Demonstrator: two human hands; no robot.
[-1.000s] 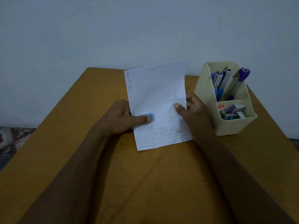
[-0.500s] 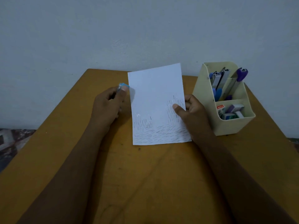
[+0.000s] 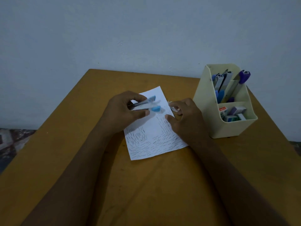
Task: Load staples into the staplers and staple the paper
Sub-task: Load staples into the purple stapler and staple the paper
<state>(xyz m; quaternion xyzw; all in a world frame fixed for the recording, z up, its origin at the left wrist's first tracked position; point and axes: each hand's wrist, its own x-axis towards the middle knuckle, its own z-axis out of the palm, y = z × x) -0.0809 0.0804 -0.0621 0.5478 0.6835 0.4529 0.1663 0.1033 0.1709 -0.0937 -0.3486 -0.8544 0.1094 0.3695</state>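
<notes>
Floor (image 3: 13, 141): patterned, at the far left edge, below the counter's level.
Counter (image 3: 146, 185): ochre-brown top against a pale wall; carries the paper and the organizer.
Left hand (image 3: 125, 110): raised over the paper's upper left corner, palm turned toward the right.
Left fingers (image 3: 130, 97): curled over the top of the blue stapler, thumb underneath; closed round its rear half in a narrow grip.
Blue stapler (image 3: 146, 104): blurred; points to the right from the left hand, above the paper's upper part; two light-blue tips apart, one above the other, with dark and silvery bars between hand and tips; looks hinged open.
Paper (image 3: 151, 136): white sheet flat on the counter between the two forearms, turned slightly; lower half and right side covered in short dark dashes; upper left corner hidden behind the left hand.
Right hand (image 3: 187, 118): low at the paper's right edge, just left of the organizer.
Right fingers (image 3: 175, 105): bent inward, pinching a pale piece; thumb tip resting on the paper's right margin.
Pale piece (image 3: 174, 109): small, whitish, too blurred to identify; just off the paper's right edge.
Organizer (image 3: 203, 108): cream plastic, upright on the counter's right side near the wall, apart from the right hand.
Rear compartment: upright staplers (image 3: 221, 84) in silver and blue, plus a purple stapler (image 3: 242, 77) leaning right.
Front compartment: small boxes (image 3: 232, 115), packed together.
</notes>
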